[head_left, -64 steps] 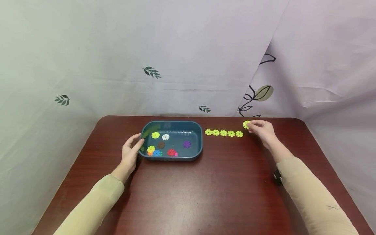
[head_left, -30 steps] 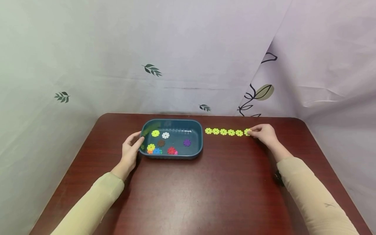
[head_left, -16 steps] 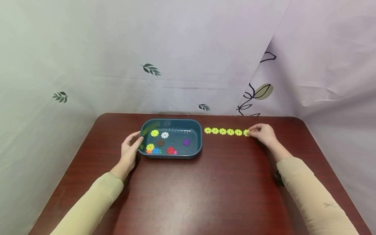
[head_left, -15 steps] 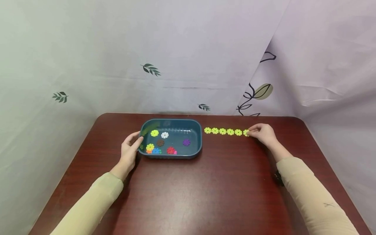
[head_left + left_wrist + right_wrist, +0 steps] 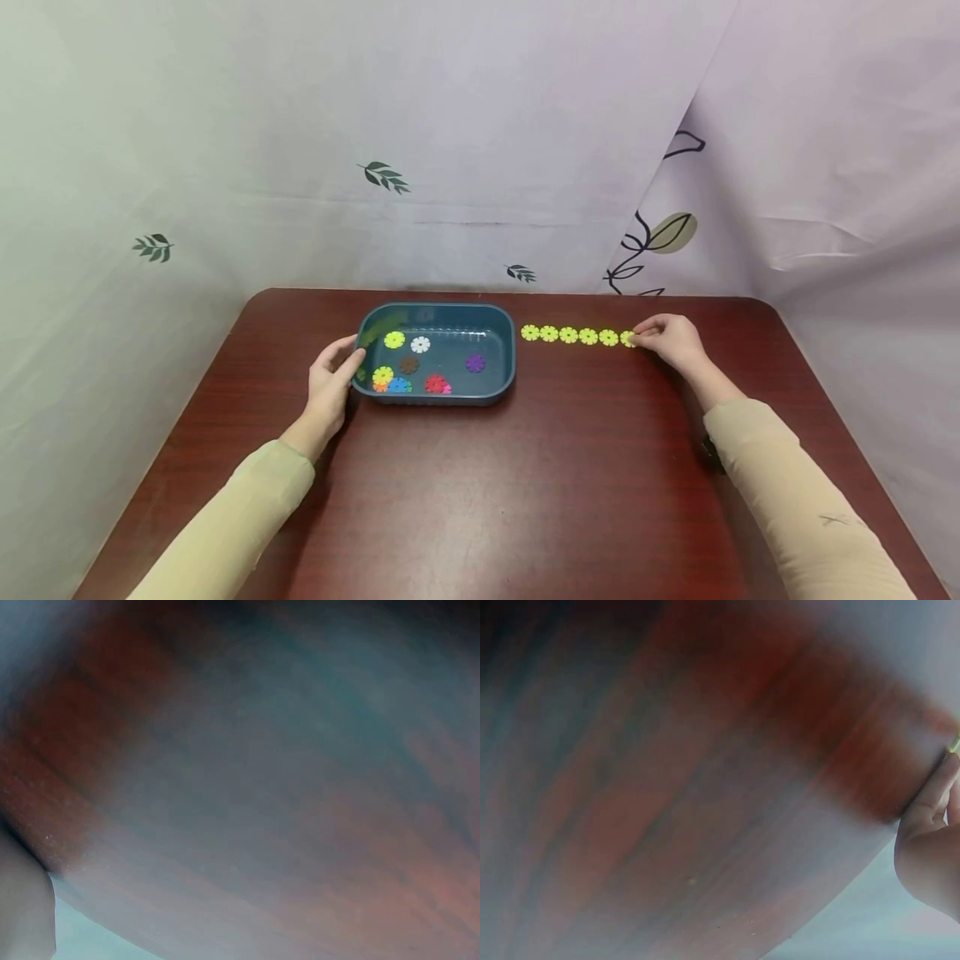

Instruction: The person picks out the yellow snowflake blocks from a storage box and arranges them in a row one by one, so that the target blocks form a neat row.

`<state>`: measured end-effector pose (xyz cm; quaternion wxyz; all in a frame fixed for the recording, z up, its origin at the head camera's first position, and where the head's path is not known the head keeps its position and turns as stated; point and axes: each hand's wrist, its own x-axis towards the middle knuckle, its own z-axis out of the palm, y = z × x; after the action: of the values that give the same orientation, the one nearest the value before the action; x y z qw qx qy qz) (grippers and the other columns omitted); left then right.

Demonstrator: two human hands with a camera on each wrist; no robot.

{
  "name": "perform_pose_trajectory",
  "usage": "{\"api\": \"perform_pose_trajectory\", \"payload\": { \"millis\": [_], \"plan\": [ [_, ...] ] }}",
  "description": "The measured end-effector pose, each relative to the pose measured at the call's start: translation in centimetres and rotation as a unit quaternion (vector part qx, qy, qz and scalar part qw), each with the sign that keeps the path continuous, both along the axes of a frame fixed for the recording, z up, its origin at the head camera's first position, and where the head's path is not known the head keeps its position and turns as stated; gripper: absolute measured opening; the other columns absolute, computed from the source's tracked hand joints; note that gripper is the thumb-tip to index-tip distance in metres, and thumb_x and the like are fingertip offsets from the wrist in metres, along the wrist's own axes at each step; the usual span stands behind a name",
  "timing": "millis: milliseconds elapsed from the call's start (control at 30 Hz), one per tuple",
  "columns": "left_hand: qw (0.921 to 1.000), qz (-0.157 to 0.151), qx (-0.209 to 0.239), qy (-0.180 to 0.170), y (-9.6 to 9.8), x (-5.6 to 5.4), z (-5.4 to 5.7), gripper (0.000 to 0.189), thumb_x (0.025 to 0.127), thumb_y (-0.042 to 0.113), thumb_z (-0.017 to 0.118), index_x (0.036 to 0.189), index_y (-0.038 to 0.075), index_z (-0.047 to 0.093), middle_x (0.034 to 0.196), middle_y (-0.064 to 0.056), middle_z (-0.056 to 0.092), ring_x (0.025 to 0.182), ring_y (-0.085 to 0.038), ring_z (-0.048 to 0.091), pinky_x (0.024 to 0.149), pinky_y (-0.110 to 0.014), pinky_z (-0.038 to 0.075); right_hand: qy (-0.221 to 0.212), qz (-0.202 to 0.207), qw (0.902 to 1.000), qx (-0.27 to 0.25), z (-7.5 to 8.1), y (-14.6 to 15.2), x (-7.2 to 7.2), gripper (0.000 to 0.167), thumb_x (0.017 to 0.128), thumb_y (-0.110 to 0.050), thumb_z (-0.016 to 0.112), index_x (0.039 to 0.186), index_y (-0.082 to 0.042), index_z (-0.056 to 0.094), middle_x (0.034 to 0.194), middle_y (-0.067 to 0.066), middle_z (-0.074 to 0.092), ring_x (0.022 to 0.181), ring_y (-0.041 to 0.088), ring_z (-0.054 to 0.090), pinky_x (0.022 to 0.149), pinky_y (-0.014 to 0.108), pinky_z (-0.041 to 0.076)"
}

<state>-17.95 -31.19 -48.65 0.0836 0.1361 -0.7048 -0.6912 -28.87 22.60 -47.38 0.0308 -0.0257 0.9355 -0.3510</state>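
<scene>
In the head view, my left hand (image 5: 331, 379) grips the left rim of a dark blue tray (image 5: 516, 350), its thumb over the edge. My right hand (image 5: 672, 342) has thumb and fingertips on a yellow snowflake disc (image 5: 627, 339), the rightmost of a row on the table, and partly covers it. Several matching yellow discs (image 5: 568, 335) run leftward from it toward the tray, lying flat. The right wrist view shows part of the right hand (image 5: 930, 840) with a sliver of yellow at its fingertips. Only a bit of the left hand (image 5: 26, 907) enters the left wrist view, which is blurred.
Inside the tray lie loose discs: yellow (image 5: 394, 340), white (image 5: 420, 344), brown (image 5: 408, 365), purple (image 5: 476, 363), red (image 5: 436, 383) and blue (image 5: 399, 385), with orange, pink and green pieces partly covered. A patterned cloth (image 5: 465, 150) hangs behind the reddish-brown table (image 5: 495, 492).
My right hand has brought the yellow disc down and nearer to the right end of the row, then stayed there nearly still. The left hand remains at the tray.
</scene>
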Motion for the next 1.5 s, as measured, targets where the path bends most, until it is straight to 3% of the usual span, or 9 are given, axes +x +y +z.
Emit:
{"api": "perform_pose_trajectory", "payload": {
  "millis": [200,467,733,967,1233,1500],
  "plan": [
    [1.0,-0.002,-0.002,-0.002,-0.1,0.0,0.0,0.044,0.109,0.02,0.062,0.148,0.001,0.056,0.119,0.012,0.063,0.104,-0.005,0.06,0.082,-0.012,0.054,-0.001,-0.004,1.0,0.0,-0.1,0.0,0.0,0.031,0.095,-0.022,0.081,0.109,0.005,0.078,0.098,0.019,0.081,0.073,-0.004,0.062,0.078,0.023,0.049],
    [1.0,0.005,0.005,0.001,0.0,0.0,-0.1,0.042,0.108,0.018,0.063,0.146,0.0,0.057,0.115,0.014,0.064,0.103,-0.006,0.06,0.081,-0.013,0.053,-0.011,-0.006,0.9996,-0.024,-0.1,0.3,0.0,0.036,0.095,-0.025,0.081,0.113,0.006,0.078,0.097,0.014,0.082,0.074,-0.008,0.061,0.075,0.014,0.046],
    [0.9999,0.002,0.009,0.006,-0.1,0.0,-0.3,0.043,0.107,0.017,0.064,0.146,-0.001,0.057,0.113,0.015,0.065,0.102,-0.006,0.062,0.081,-0.014,0.054,-0.046,-0.028,0.9935,-0.1,0.0,0.6,0.3,0.043,0.098,-0.026,0.079,0.123,0.009,0.073,0.084,-0.017,0.074,0.074,-0.006,0.062,0.07,0.014,0.051],
    [1.0,0.0,0.005,0.008,-0.1,-0.2,-0.4,0.043,0.108,0.018,0.064,0.146,0.0,0.058,0.116,0.011,0.065,0.104,-0.007,0.061,0.082,-0.014,0.053,-0.063,-0.045,0.9831,-0.166,0.3,0.7,0.2,0.047,0.102,-0.023,0.074,0.131,0.012,0.067,0.082,-0.031,0.064,0.077,-0.009,0.065,0.074,0.011,0.054],
    [1.0,-0.006,-0.001,0.004,-0.2,-0.1,-0.2,0.043,0.108,0.019,0.064,0.147,0.002,0.058,0.122,0.006,0.064,0.105,-0.007,0.06,0.083,-0.013,0.053,-0.063,-0.065,0.9708,-0.222,0.5,0.3,-0.5,0.048,0.104,-0.022,0.07,0.137,0.012,0.061,0.082,-0.029,0.066,0.079,-0.009,0.068,0.077,0.009,0.055],
    [1.0,-0.002,0.002,0.006,-0.1,-0.1,-0.2,0.042,0.108,0.017,0.063,0.146,0.001,0.058,0.121,0.005,0.064,0.102,-0.007,0.061,0.082,-0.014,0.053,-0.049,-0.031,0.9745,-0.217,2.7,-2.2,-0.9,0.047,0.105,-0.022,0.069,0.136,0.012,0.062,0.089,-0.025,0.064,0.083,-0.008,0.07,0.08,0.008,0.055]
  ]
}}
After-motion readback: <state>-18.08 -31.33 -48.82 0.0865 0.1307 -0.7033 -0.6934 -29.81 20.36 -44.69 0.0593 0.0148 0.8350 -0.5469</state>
